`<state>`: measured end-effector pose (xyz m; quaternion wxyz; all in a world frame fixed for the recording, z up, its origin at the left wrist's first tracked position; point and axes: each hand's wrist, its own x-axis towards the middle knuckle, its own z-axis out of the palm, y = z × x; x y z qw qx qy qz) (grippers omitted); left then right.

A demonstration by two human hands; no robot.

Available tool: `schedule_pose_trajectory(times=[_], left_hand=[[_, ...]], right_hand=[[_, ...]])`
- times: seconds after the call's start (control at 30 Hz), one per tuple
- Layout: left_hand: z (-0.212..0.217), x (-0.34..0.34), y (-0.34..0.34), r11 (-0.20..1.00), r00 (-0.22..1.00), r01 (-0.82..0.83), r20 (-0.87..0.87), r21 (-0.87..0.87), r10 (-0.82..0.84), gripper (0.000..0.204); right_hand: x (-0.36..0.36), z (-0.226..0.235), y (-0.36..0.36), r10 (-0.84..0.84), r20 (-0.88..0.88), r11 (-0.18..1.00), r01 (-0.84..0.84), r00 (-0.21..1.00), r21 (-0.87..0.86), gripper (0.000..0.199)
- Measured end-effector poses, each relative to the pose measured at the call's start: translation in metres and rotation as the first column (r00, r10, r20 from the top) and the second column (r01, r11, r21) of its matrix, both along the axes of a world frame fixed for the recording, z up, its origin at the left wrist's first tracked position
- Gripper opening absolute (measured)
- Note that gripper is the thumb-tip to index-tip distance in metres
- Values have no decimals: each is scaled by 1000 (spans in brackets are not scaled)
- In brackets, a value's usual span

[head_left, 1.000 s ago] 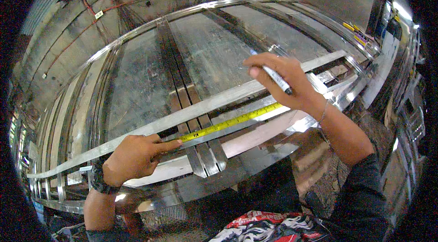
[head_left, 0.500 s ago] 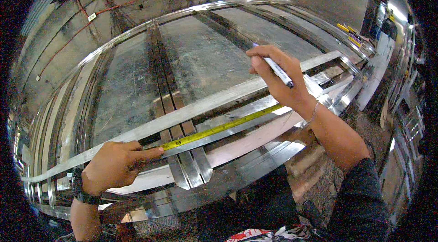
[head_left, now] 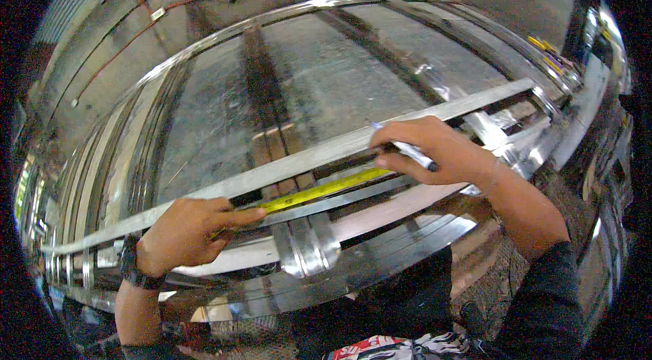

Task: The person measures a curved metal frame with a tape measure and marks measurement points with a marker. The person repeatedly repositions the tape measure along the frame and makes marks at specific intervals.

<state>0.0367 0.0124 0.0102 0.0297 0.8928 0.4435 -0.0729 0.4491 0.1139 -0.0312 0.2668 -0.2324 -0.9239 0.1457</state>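
Observation:
My left hand (head_left: pixel 182 234), a dark watch on its wrist, is closed at the near-left end of a yellow tape measure blade (head_left: pixel 322 190), with the index finger laid along it. The blade runs up to the right over a narrow metal strip (head_left: pixel 333 205). Between the thumb and fingers of my right hand (head_left: pixel 445 146) is a white marker pen (head_left: pixel 414 153), its dark end toward the wrist. That hand hovers over or rests on the blade's right part and hides it; contact is unclear. Beyond the blade lies a long pale metal bar (head_left: pixel 299 158).
Metal crosspieces (head_left: pixel 309 244) pass beneath the bar and strip. Behind them stretches a wide grey sheet surface (head_left: pixel 333 88) edged by a shiny rail. Yellow-handled tools (head_left: pixel 543 47) lie at the far right. A pale pinkish strip (head_left: pixel 380 214) runs on the near side.
My right hand has come down with the marker pen from above the bar to the blade. My left hand keeps its place at the blade's end. The whole view has shifted slightly.

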Motion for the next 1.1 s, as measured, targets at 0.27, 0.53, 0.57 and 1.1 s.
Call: schedule_pose_trajectory(times=[0.27, 0.53, 0.57, 1.1], left_hand=[[-5, -2, 0, 998, 998, 47, 37, 34, -48, 75], [2, 4, -1, 1000, 999, -4, 35, -7, 4, 67], [2, 4, -1, 1000, 1000, -4, 29, -7, 4, 70], [-5, 11, -1, 995, 996, -93, 10, 24, 93, 68]], right_hand=[[2, -9, -2, 23, 42, 997, -20, 999, -74, 23], [17, 16, -7, -223, -524, 935, 332, 822, 122, 29], [9, 20, -19, -214, -645, 935, 346, 734, 84, 33], [12, -40, -114, -401, 50, 887, 373, 915, 272, 43]])
